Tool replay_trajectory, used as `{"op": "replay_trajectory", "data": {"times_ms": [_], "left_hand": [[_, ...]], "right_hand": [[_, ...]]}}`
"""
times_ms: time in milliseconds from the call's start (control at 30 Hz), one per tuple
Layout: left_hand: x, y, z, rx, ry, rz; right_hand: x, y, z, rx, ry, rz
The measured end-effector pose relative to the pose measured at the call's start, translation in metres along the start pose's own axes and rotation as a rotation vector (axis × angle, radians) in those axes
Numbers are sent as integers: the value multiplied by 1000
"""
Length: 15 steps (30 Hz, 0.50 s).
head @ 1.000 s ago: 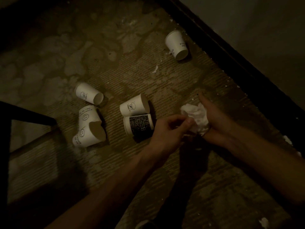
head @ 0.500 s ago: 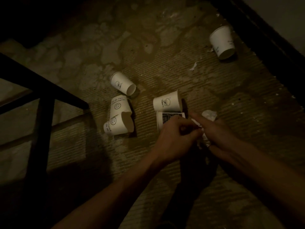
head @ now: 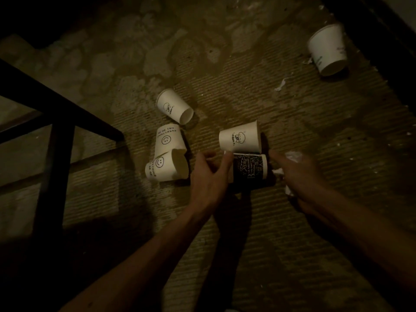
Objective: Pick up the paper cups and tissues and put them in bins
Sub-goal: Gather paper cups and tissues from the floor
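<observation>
Down on the dim, ribbed floor (head: 258, 97), this clean-up is in its early going. No bin shows anywhere in view, so as far as can be judged nothing has gone in yet.

The right hand (head: 297, 174) has its fingers curled round a crumpled tissue (head: 292, 155), with white folds poking out above and below the knuckles. That one is collected but not binned.

The left hand (head: 208, 174) is at the base of the black-printed cup (head: 249, 171), fingers spread and half-curved with the thumb up by the cup's bottom edge. It holds nothing firmly. Whether skin is on paper yet is too dark to call.

That cup lies on its side, touching the cloud-logo cup (head: 239, 138) just beyond it. To the left, two smiley cups lie pressed together, the upper smiley cup (head: 168, 139) against the lower smiley cup (head: 165, 167), whose rim looks dented. Above them the small-logo cup (head: 174, 106) lies alone, mouth toward the right. Well apart, up by the dark wall edge, the far cup (head: 327, 49) lies tipped over, with a tissue scrap (head: 281, 83) near it.

So that's six cups on the ground and a scrap besides, with one tissue in hand. A black railing (head: 60, 154) stands at the left. Most of the job is ahead, I'd say, starting with the black-printed cup.
</observation>
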<state>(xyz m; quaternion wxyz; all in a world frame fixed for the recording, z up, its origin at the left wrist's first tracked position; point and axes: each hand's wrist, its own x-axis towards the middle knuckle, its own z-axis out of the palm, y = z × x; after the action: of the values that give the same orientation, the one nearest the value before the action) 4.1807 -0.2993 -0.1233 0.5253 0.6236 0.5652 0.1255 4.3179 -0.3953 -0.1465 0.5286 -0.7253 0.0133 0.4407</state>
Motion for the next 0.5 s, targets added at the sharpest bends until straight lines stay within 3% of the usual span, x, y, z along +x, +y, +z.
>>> {"op": "replay_trajectory", "data": {"times_ms": [67, 200, 267, 367, 500], "left_hand": [[3, -5, 5, -42, -60, -36], [3, -8, 13, -45, -112, 101], [0, -6, 10, -14, -128, 101], [-21, -1, -2, 9, -153, 27], [-79, 26, -19, -1, -164, 1]], "right_hand": [[2, 3, 2, -20, -27, 16], [6, 5, 6, -34, -57, 62], [0, 2, 3, 152, -97, 142], [-23, -1, -3, 451, -1, 276], [-79, -14, -9, 293, 170, 328]]}}
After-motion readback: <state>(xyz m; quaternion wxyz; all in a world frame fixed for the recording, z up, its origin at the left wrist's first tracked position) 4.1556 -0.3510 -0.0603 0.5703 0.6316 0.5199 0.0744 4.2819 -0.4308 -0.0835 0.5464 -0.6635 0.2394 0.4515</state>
